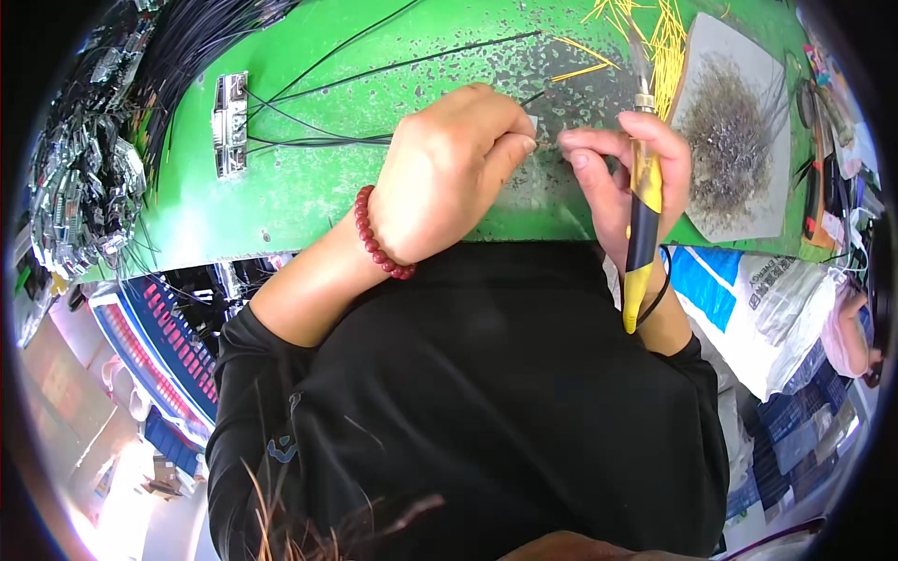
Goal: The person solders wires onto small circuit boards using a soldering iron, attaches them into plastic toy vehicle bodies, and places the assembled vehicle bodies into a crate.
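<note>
My left hand, with a red bead bracelet at its wrist, is closed in a pinch on thin black wires. These wires run left to a silver metal part lying on the green work surface. A small pale piece shows just beyond the fingertips; its kind is unclear. My right hand grips a yellow and black soldering iron between its fingers, the metal tip pointing away from me. Its thumb and index fingertip are close together, near the left fingertips. Whether they hold anything fine, I cannot tell.
A grey board bearing a dark heap of residue lies at the right. Yellow thin tubes are scattered at the far edge. On the left are a pile of silver parts and a bundle of black wires. The green table is worn.
</note>
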The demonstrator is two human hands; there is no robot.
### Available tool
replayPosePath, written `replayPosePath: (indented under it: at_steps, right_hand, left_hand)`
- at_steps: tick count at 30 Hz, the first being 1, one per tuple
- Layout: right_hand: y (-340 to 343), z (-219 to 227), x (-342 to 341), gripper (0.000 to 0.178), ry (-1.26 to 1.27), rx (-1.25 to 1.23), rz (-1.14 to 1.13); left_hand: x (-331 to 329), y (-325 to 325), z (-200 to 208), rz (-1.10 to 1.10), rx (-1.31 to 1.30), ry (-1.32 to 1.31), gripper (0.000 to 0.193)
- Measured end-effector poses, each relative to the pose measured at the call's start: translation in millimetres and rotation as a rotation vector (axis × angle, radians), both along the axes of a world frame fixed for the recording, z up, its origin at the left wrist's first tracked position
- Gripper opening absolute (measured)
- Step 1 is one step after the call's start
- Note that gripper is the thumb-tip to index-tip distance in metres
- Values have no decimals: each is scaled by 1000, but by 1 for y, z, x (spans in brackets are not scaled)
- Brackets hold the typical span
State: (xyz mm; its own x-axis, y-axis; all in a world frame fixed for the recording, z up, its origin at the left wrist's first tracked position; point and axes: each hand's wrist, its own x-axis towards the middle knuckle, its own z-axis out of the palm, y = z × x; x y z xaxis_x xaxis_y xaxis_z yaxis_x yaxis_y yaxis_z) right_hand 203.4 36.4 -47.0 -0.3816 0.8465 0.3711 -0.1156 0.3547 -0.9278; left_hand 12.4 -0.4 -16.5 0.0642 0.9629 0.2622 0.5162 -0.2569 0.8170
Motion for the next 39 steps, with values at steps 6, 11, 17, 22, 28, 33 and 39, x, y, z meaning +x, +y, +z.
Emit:
replayPosePath:
  at_steps: [6, 11, 17, 22, 28, 33, 39]
  right_hand:
    - [-3, -1, -8, 44, 18, -26, 8]
    - [-6, -2, -12, 40, 45, -87, -4]
    - [-5, 12, 8, 35, -37, -177, -56]
    - [0, 20, 75, 71, -228, -29, -315]
    - [14, 23, 163, 20, 37, -16, -869]
    - [14, 15, 182, 10, -104, -58, -880]
    - [16, 5, 185, 10, -81, -109, -856]
  left_hand:
    - [-2, -3, 3, -11, -39, -25, 6]
    - [-1, -6, 5, -43, -44, -21, 6]
    - [-4, -6, 4, -66, 46, 158, 12]
    - [-3, -1, -9, -70, 113, 343, 15]
    - [2, 12, -18, -29, 135, 341, 16]
    - [2, 13, -15, -21, 95, 267, 14]
    - [3, 13, -7, -29, -11, 225, 11]
